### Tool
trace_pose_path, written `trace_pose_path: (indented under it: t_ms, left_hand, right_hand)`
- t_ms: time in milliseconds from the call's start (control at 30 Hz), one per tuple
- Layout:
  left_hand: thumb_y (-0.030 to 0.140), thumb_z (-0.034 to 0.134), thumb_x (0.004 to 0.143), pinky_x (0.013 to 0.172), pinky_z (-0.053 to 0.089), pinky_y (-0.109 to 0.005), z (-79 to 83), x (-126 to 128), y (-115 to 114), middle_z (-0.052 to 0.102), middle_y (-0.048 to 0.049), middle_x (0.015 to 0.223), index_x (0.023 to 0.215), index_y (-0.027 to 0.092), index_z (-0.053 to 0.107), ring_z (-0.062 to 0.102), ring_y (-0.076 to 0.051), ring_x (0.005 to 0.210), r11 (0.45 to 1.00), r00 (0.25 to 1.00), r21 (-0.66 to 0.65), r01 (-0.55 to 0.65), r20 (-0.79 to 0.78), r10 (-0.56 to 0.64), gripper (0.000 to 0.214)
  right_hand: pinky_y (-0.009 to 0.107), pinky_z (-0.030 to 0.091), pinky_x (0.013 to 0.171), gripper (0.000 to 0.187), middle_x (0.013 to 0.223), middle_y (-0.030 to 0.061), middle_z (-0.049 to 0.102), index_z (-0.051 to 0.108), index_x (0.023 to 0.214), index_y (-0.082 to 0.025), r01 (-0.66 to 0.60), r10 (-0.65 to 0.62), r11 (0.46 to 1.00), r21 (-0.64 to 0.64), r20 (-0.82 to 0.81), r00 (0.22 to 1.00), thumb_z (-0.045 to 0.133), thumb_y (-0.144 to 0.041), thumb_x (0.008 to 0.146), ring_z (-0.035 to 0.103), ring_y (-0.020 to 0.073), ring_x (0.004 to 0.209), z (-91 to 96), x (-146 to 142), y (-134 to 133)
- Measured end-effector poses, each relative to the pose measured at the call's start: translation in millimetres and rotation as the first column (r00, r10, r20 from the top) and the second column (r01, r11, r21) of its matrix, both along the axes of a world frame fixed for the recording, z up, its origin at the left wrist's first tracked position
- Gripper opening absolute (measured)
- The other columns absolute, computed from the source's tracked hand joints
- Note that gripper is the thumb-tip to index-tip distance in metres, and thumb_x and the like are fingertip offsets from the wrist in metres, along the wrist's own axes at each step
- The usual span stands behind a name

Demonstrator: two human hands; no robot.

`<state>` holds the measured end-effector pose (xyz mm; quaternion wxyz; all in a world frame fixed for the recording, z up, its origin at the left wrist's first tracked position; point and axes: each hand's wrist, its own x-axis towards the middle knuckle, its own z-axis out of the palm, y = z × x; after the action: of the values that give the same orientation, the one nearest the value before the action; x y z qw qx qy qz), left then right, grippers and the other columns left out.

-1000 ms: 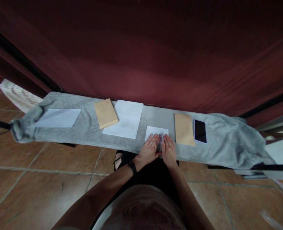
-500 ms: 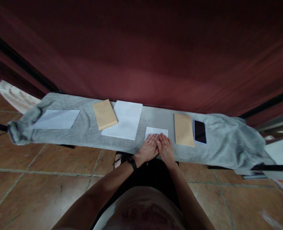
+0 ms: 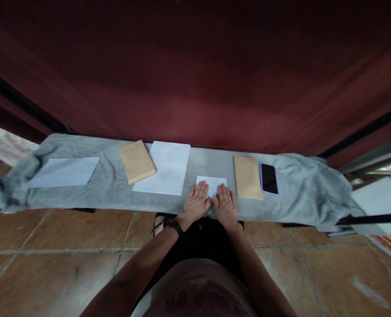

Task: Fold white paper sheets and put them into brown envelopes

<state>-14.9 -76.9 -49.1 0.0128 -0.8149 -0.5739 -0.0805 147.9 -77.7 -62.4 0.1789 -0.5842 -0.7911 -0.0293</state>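
Note:
A small white sheet of paper [image 3: 212,182], seemingly folded, lies at the middle of the grey cloth in front of me. My left hand [image 3: 196,202] rests flat on its left side, fingers stretched out. On its right side lies my right hand [image 3: 225,205], also flat with the fingers extended. The two hands are slightly apart, and they cover the paper's lower corners. Just right of my right hand is a single brown envelope [image 3: 248,177]. To the left of my left hand lies a stack of white paper [image 3: 170,167], partly under a pile of brown envelopes [image 3: 136,162].
A phone [image 3: 269,178] lies right of the single envelope. Another white sheet [image 3: 65,171] is at the far left. Grey cloth [image 3: 301,189] covers the narrow bench, rumpled at both ends. A dark red curtain [image 3: 182,101] hangs behind it, and tiled floor [image 3: 99,233] lies below.
My hands, which were touching each other over the small paper, have moved apart to its two sides. The camera view has shifted slightly.

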Motion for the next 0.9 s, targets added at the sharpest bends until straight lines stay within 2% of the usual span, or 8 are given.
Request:
trace_pose_path:
  t_ms: [300,533,700,900]
  left_hand:
    - [0.040,0.036,0.099,0.123,0.019,-0.051,-1.3,-8.1,-1.7,0.031,-0.0224,0.159,0.151,0.000,0.033,0.024,-0.030,0.150,0.994,0.994,0.027,-0.107,0.017,0.107,0.066]
    - [0.050,0.037,0.098,0.121,0.022,-0.056,-5.7,-5.4,-2.9,0.033,-0.0265,0.156,0.153,0.000,0.026,0.029,-0.034,0.149,0.988,0.988,0.053,-0.145,0.051,0.142,0.075]
    - [0.060,0.041,0.096,0.121,0.022,-0.052,-1.5,-15.4,-1.2,0.031,-0.0254,0.158,0.152,0.001,0.030,0.027,-0.033,0.149,0.995,0.995,-0.014,-0.098,0.009,0.098,0.082]
    - [0.056,0.042,0.098,0.120,0.027,-0.048,1.9,-26.7,3.5,0.036,-0.0232,0.157,0.150,0.005,0.035,0.030,-0.030,0.149,0.998,0.999,-0.031,-0.045,-0.024,0.045,0.074]
  right_hand:
    - [0.049,0.031,0.114,0.058,0.152,0.0226,0.044,0.039,0.150,-0.003,0.091,-0.090,0.996,0.019,-0.039,0.995,0.029,-0.038,0.105,0.043,0.0307,0.139,-4.1,1.2,-3.0]
    - [0.052,0.031,0.114,0.059,0.152,0.0257,0.043,0.036,0.151,-0.002,0.127,-0.124,0.991,0.032,-0.078,0.989,0.030,-0.039,0.105,0.041,0.0325,0.141,-6.9,1.2,-4.7]
    - [0.051,0.030,0.115,0.060,0.153,0.0262,0.040,0.036,0.150,-0.001,0.128,-0.128,0.992,-0.007,-0.060,0.990,0.033,-0.039,0.104,0.039,0.0323,0.142,-7.3,2.0,-5.1]
    - [0.051,0.032,0.114,0.059,0.151,0.0244,0.044,0.036,0.151,-0.004,0.103,-0.098,0.994,0.045,-0.088,0.991,0.033,-0.040,0.104,0.043,0.0314,0.139,-9.7,8.0,-4.0]
